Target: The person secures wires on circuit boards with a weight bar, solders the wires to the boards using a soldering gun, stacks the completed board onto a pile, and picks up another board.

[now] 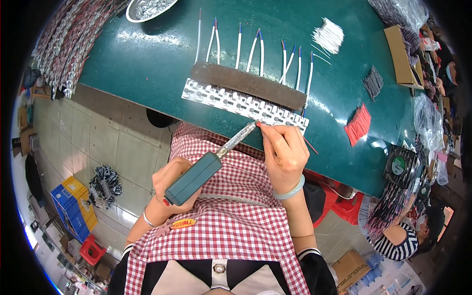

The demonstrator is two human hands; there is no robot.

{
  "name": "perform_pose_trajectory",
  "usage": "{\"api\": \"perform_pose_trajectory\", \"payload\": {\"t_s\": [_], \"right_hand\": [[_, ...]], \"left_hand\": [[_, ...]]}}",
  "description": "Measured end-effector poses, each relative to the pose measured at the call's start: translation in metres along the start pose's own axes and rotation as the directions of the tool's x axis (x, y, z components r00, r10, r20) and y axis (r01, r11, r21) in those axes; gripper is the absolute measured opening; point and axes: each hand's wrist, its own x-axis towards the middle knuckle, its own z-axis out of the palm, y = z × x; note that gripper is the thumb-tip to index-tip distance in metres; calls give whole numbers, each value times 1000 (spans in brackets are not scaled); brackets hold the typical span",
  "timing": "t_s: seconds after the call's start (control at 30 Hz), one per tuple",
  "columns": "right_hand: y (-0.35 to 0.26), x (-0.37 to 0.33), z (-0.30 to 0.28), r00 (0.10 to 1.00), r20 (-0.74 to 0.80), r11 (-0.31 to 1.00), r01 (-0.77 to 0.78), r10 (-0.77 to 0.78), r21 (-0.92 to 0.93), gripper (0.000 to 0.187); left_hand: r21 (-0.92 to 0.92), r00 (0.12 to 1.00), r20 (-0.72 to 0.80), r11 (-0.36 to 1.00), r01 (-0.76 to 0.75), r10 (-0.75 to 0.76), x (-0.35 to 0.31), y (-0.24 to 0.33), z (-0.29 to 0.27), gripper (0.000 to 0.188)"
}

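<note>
From the head view, the left hand [169, 189] is clenched around the teal handle of a soldering iron [206, 167], whose metal shaft slants up and to the right so that its tip sits at the near edge of a white perforated strip [231, 101] lying on the green desk [147, 54]. The right hand [284, 155] has its fingers [268, 132] pinched on a thin red wire [309, 144], the wire's end brought right up against the iron's tip at the strip, while the rest trails out past the hand to the right. A dark brown bar [248, 84] lies along the far side of the strip, and white wires with blue ends [260, 51] fan out from under it across the desk. Further right on the desk lie a bundle of red wires [358, 124], a bundle of dark wires [373, 82] and a bundle of white wires [328, 35], well apart from the hands. A small black fan [400, 164] stands at the desk's right edge. Below the hands a red-and-white checked apron [231, 221] covers the person's lap.
</note>
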Motion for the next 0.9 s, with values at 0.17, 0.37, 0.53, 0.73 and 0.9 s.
{"api": "perform_pose_trajectory", "payload": {"t_s": [0.17, 0.37, 0.53, 0.73, 0.9], "right_hand": [[1, -1, 0, 1000, -2, 1000, 0, 0, 6, 25], [-1, -1, -4, 1000, 9, 1000, -14, 14, -16, 24], [-9, -4, -30, 999, 40, 997, -29, 32, -68, 25], [-21, 10, -26, 999, -7, 999, 41, -41, 0, 29], [-9, 7, 6, 998, 26, 998, 59, -60, 34, 27]], "left_hand": [[32, 1000, -26, 999, -14, 15, -4, 4, -6, 20], [47, 997, -62, 998, 43, -40, -1, 9, -7, 21], [64, 996, -72, 996, 62, -57, -4, 6, -11, 22], [63, 998, -59, 997, 36, -33, -7, 0, -11, 27], [63, 997, -76, 998, 13, -8, -6, 0, -11, 25]]}}
